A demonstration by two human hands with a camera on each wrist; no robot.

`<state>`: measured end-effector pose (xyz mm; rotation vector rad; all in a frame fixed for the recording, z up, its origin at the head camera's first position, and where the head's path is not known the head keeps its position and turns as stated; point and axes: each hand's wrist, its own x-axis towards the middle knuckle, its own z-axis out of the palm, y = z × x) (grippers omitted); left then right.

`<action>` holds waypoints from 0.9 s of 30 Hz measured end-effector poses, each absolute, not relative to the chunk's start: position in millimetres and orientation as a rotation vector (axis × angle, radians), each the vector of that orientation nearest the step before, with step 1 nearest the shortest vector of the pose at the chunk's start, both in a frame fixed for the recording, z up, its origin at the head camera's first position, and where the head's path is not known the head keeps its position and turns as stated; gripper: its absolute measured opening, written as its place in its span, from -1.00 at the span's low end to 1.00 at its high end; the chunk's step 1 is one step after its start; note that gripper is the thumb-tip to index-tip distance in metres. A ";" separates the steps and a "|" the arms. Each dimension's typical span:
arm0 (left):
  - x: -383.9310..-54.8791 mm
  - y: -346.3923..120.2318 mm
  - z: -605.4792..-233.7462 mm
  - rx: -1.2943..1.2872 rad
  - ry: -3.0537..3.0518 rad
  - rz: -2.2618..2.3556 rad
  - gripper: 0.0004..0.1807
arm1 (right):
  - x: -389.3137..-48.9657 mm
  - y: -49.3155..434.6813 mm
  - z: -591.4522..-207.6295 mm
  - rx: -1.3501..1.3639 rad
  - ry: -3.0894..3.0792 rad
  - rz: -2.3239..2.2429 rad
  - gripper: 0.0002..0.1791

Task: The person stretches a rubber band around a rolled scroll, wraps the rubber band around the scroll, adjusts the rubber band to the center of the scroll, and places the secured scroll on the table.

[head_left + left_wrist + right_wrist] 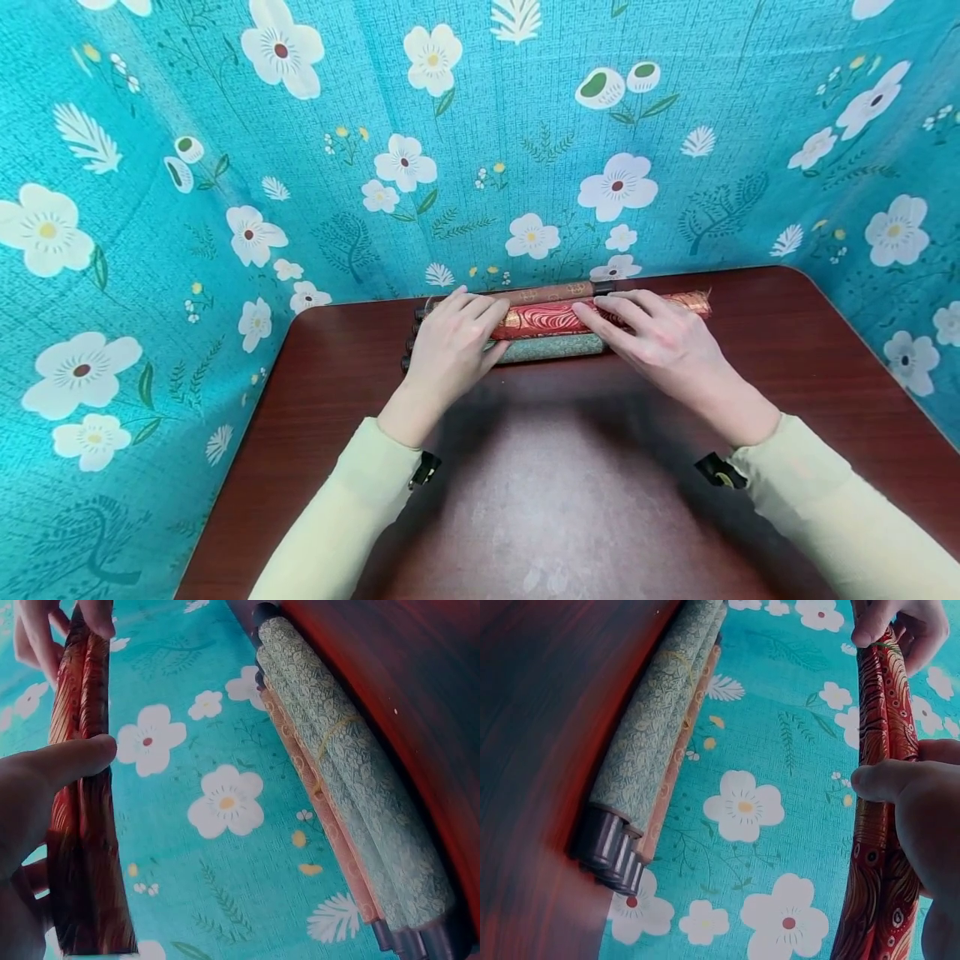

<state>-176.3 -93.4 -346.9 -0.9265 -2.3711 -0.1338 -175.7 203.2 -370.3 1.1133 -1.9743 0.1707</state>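
A long, folded red-and-gold brocade cloth (543, 320) stretches between my two hands, its frayed end showing past the right hand. My left hand (452, 340) grips its left part, the thumb (82, 759) lying across the front in the left wrist view. On the other side my right hand (663, 337) holds the right part, its thumb (885, 780) pressed over the fabric. Beneath the cloth in the head view lie several rolled scrolls with dark end knobs: a grey-green leaf-patterned scroll (551, 349) at the front and a brown scroll (543, 293) behind. Both wrist views show the cloth raised apart from them.
The scrolls lie along the back edge of a dark red wooden table (540, 500). A turquoise flowered curtain (480, 167) hangs right behind the table and along both sides. A thin yellowish band (334, 735) goes round the scrolls.
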 end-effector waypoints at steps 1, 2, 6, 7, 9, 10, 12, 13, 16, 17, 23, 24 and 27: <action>-176.3 -91.8 -347.1 -0.930 -2.365 -0.134 -0.49 | -176.0 202.2 -370.5 1.113 -1.972 0.170 -0.55; -176.3 -90.2 -347.2 -0.934 -2.360 -0.132 -0.48 | -176.4 201.4 -370.7 1.113 -1.968 0.169 -0.56; -175.5 -87.2 -347.3 -0.931 -2.349 -0.113 -0.39 | -178.0 200.4 -371.5 1.107 -1.973 0.184 -0.56; -175.0 -87.7 -347.3 -0.924 -2.344 -0.106 -0.36 | -178.2 201.0 -371.7 1.105 -1.976 0.191 -0.56; -173.9 -90.1 -347.1 -0.909 -2.326 -0.094 -0.28 | -178.3 202.9 -372.2 1.107 -1.984 0.192 -0.55; -173.3 -91.7 -346.8 -0.898 -2.317 -0.087 -0.25 | -178.3 204.1 -372.3 1.106 -1.988 0.194 -0.54; -173.0 -94.9 -346.6 -0.874 -2.304 -0.069 -0.20 | -177.9 206.5 -372.5 1.103 -1.996 0.191 -0.53; -173.1 -96.5 -347.0 -0.861 -2.300 -0.055 -0.20 | -177.6 207.6 -372.6 1.101 -1.997 0.188 -0.52; -173.8 -99.1 -349.6 -0.839 -2.304 -0.008 -0.24 | -176.8 209.5 -372.7 1.098 -2.000 0.186 -0.52; -174.1 -99.0 -350.9 -0.839 -2.305 0.004 -0.28 | -176.6 209.6 -372.7 1.100 -2.001 0.184 -0.52; -175.2 -93.6 -356.2 -0.860 -2.271 -0.004 -0.55 | -175.3 207.9 -373.0 1.113 -1.999 0.175 -0.53; -175.5 -92.5 -356.2 -0.865 -2.264 -0.013 -0.58 | -175.0 207.7 -373.1 1.112 -1.997 0.175 -0.53; -175.8 -90.3 -355.6 -0.877 -2.253 -0.027 -0.64 | -174.4 207.0 -372.7 1.109 -1.992 0.177 -0.53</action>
